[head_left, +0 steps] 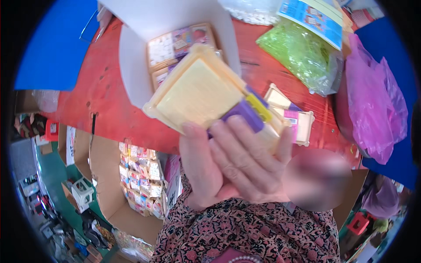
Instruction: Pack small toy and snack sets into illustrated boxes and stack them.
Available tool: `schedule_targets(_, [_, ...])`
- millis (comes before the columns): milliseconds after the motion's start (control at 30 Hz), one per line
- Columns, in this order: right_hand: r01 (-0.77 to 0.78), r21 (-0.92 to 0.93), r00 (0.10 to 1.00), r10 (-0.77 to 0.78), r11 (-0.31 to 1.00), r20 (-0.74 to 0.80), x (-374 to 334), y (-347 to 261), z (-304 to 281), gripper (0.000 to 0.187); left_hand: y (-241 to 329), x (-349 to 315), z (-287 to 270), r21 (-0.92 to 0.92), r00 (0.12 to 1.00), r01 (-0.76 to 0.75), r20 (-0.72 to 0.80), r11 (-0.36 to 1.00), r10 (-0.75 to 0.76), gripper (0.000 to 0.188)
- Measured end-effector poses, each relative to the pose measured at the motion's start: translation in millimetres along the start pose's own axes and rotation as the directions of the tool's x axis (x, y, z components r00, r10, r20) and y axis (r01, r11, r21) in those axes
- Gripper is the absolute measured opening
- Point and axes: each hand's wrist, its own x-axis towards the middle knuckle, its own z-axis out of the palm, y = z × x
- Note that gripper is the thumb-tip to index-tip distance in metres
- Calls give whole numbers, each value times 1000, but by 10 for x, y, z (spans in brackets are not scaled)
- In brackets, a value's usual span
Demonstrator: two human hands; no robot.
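A stack of flat pale-yellow packs (197, 94) with purple and yellow label bands is held up close over the red table (96, 101). Both hands clasp its near end. My left hand (197, 171) has its thumb up against the underside of the stack. My right hand (252, 160) lays its fingers over the purple band, overlapping the left hand. A white open box (131, 65) with several small colourful packs (177, 44) stands just behind the stack. A similar pale pack (300, 125) lies on the table to the right.
A clear bag of green shreds (302, 52) and a pink plastic bag (372, 101) lie at the right. A blue sheet (57, 44) covers the far left. Below the table an open cardboard box (105, 188) holds several small packs (140, 175).
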Motion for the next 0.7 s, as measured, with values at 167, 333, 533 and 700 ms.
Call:
schedule_targets(167, [197,596,979,-122,778,-165,-179,164,-107,57,-45,57,-142,-52,997,32,-67,998,-35,62])
schedule_targets(333, [-251,319,953,292,914,-86,-677,375,-53,63,28,26,-193,-87,997,-65,-36,994,62,68])
schedule_targets(533, [-463,83,814,386,883,433,-943,627,219,81,-4,-418,-397,297,986,42,-165,954,8,62])
schedule_targets(700, [-450,96,851,393,888,349,-957,728,274,73,-162,-549,-498,123,978,120,-187,985,-96,40])
